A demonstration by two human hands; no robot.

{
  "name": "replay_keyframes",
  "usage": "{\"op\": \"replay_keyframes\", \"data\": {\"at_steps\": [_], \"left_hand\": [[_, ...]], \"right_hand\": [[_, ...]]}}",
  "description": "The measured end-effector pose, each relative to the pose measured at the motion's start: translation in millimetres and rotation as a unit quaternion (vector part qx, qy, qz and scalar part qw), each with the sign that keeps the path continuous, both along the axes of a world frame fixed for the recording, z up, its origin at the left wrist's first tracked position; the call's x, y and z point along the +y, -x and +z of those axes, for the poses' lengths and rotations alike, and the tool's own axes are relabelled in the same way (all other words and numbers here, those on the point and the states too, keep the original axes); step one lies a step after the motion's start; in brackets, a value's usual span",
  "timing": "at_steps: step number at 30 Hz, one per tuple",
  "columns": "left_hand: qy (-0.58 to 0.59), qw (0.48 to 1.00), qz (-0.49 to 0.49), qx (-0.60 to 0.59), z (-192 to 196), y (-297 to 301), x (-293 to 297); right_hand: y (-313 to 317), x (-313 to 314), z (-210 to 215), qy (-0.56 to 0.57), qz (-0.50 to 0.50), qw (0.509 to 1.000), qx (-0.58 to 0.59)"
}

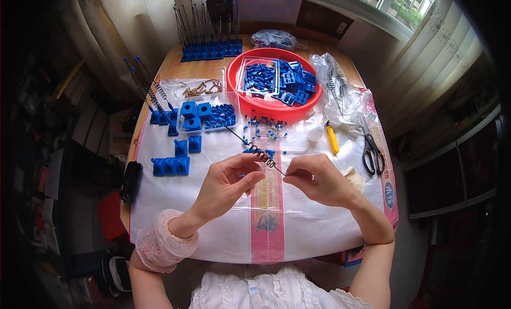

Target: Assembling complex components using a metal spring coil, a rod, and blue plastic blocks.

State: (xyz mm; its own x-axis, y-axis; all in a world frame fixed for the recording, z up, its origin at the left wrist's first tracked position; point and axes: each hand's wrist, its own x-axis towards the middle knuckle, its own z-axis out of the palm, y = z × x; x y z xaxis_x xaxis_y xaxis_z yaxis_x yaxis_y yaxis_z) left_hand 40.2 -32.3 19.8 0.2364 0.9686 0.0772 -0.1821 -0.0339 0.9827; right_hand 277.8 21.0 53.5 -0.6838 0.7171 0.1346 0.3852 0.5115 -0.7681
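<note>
A thin black wire spring [261, 153] slants between my hands above the table, its coils in the middle and a straight end on either side. My right hand [318, 180] pinches the lower right end of the wire between thumb and fingertips. Curled beside the coils is my left hand [226, 182], its index finger close under them. A bit of blue shows between its thumb and fingers; I cannot make out what it is. Small blue and silvery pieces [266, 128] lie scattered just beyond, partly on a clear plastic lid.
A red basin [232, 85] holds blue parts, beside a clear box [210, 130] of blue pieces. Brass-coloured screws [202, 89] lie behind. Blue bases [171, 166] stand left, and finished spring rods [212, 51] at the back. Right are a yellow cutter [332, 139], scissors [372, 156] and plastic bags.
</note>
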Motion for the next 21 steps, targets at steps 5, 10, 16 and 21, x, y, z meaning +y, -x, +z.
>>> {"op": "replay_keyframes", "data": {"at_steps": [5, 10, 16, 21], "left_hand": [[0.0, 0.999, 0.027, -0.034, -16.9, -5.9, 1.1], [-0.007, 0.999, 0.029, -0.037, -17.5, -0.1, -0.4], [-0.081, 0.988, 0.129, -0.007, -16.4, 11.4, -0.1], [-0.107, 0.979, 0.174, 0.024, -25.8, 16.6, 4.4]], "right_hand": [[5.9, -7.5, -17.8, 0.032, 0.031, 0.999, 0.003], [-4.0, -1.8, -22.0, 0.033, 0.003, 0.999, 0.003], [-77.3, 67.0, -47.9, -0.083, -0.295, 0.952, 0.005], [-67.6, 85.1, -82.2, -0.143, -0.249, 0.956, -0.058]]}}
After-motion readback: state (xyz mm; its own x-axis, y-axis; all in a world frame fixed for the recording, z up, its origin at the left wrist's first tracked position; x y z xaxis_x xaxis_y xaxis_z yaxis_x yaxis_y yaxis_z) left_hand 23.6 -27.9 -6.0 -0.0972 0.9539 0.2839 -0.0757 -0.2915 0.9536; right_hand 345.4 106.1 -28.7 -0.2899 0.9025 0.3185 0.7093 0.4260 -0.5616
